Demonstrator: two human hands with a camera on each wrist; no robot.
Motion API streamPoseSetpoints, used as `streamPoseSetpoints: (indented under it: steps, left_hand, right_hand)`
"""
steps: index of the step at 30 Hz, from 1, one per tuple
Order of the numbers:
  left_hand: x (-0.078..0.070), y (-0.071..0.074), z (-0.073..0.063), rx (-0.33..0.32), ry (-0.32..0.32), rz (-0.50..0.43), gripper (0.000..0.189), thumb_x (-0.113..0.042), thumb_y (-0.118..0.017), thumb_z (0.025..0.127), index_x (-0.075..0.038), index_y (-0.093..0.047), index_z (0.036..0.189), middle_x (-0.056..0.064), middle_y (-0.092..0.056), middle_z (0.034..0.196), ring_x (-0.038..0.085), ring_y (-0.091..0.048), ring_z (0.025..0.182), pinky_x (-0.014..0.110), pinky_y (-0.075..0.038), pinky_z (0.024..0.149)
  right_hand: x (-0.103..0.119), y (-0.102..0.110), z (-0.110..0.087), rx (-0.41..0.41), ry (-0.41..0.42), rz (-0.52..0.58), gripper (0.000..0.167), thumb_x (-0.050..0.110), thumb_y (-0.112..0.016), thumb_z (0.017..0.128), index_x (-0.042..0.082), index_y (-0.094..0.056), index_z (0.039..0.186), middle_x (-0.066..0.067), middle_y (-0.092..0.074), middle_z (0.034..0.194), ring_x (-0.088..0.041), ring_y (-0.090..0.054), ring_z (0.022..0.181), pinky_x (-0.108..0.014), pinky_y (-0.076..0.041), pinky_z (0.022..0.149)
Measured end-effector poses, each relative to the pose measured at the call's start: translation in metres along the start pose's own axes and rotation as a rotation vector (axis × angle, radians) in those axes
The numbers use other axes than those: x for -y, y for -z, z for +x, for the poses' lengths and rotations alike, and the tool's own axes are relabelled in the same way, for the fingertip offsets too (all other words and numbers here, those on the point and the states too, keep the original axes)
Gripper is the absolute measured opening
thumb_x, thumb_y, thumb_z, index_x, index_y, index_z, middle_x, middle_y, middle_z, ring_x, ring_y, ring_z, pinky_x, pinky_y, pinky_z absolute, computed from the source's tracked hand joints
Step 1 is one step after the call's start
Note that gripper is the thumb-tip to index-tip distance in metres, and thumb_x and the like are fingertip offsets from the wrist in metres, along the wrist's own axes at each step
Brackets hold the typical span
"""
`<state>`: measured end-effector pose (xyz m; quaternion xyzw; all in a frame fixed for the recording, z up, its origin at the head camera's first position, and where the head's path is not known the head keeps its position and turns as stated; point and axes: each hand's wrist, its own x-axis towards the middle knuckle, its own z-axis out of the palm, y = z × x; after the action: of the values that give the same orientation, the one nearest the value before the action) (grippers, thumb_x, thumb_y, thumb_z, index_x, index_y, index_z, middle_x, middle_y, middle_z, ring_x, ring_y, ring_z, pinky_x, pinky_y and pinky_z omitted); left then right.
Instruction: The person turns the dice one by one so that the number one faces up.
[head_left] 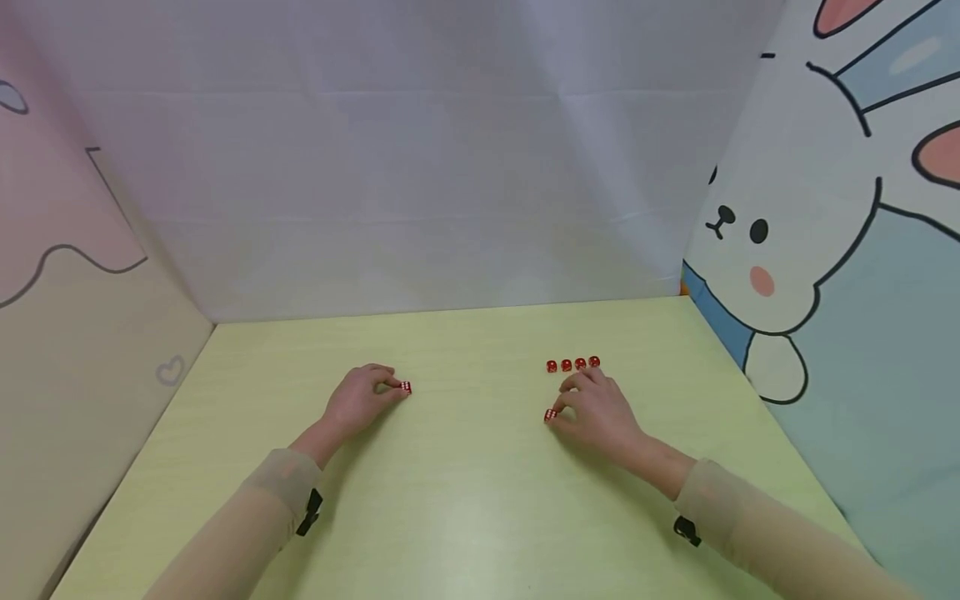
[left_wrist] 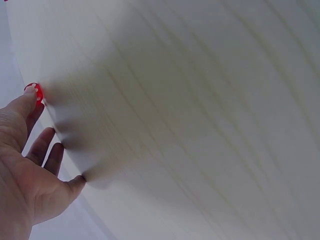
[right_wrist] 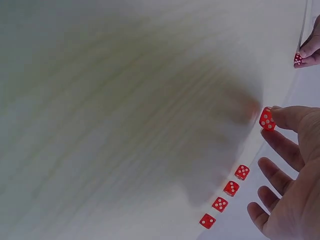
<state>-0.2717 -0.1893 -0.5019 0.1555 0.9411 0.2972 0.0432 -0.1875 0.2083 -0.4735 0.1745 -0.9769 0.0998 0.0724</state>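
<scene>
On the left side of the table, my left hand (head_left: 361, 399) pinches a red die (head_left: 406, 387) with white dots between thumb and forefinger. The left wrist view shows that die (left_wrist: 35, 93) at the fingertips, the other fingers spread toward the tabletop. My right hand (head_left: 596, 414) pinches another red die (head_left: 551, 415) between thumb and forefinger. Its remaining fingers reach out close to a row of several red dice. The row's leftmost die (head_left: 552, 366) and rightmost die (head_left: 594, 361) lie just beyond that hand. In the right wrist view the pinched die (right_wrist: 267, 119) shows white dots.
The pale yellow table (head_left: 465, 500) reaches back to a white cloth wall (head_left: 420, 183). A printed panel with a rabbit (head_left: 795, 250) stands along the right edge, and a pink and cream panel (head_left: 82, 375) along the left.
</scene>
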Motion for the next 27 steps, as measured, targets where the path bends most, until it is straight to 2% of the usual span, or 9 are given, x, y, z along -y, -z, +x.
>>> streamPoseSetpoints:
  steps: [15,27]
  left_hand:
    - [-0.0005,-0.0044,-0.0005,0.002,0.007,0.001,0.025,-0.029,-0.073,0.097,-0.008,-0.078,0.110,0.018,-0.060,0.140,0.044,-0.048,0.134,0.058,-0.037,0.113]
    - [-0.0021,-0.0047,-0.0032,-0.005,0.003,0.007,0.023,-0.028,-0.074,0.096,-0.008,-0.078,0.107,0.020,-0.061,0.138,0.046,-0.050,0.131,0.059,-0.038,0.112]
  right_hand:
    - [-0.0007,-0.0045,-0.0027,0.010,0.001,0.012,0.010,0.031,-0.084,0.084,0.022,-0.081,0.088,-0.002,-0.066,0.109,-0.029,-0.051,0.113,-0.053,-0.046,0.096]
    - [-0.0013,0.0026,-0.0009,0.035,-0.002,-0.003,0.016,0.034,-0.084,0.083,0.020,-0.081,0.091,-0.003,-0.065,0.112,-0.030,-0.050,0.113,-0.053,-0.045,0.098]
